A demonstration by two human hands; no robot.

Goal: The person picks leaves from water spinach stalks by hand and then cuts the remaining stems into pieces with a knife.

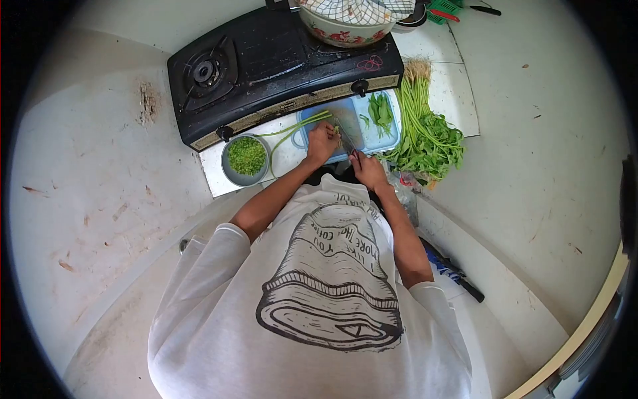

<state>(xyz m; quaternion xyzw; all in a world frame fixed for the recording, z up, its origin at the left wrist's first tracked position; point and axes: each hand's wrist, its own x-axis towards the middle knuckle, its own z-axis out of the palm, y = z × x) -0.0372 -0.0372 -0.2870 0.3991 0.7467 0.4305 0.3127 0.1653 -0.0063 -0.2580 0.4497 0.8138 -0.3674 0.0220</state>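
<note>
My left hand (323, 142) is closed around long green vegetable stems (312, 120), whose ends trail left past the board. In my right hand (367, 170) is a knife (347, 141), its blade over the blue cutting board (393, 137) close to the left fingers. Small cut bits lie by the blade, too small to make out well. Picked green leaves (380, 113) rest on the board's right part. Left of the board stands a grey bowl (226, 174) of finely chopped greens (246, 156).
A black gas stove (266, 63) runs behind the board, with a flowered pot (345, 34) under a checked cloth (359, 9). Red rubber bands (371, 63) lie on the stove. A big bunch of leafy greens with roots (425, 130) lies to the right. A green basket (444, 9) stands beyond.
</note>
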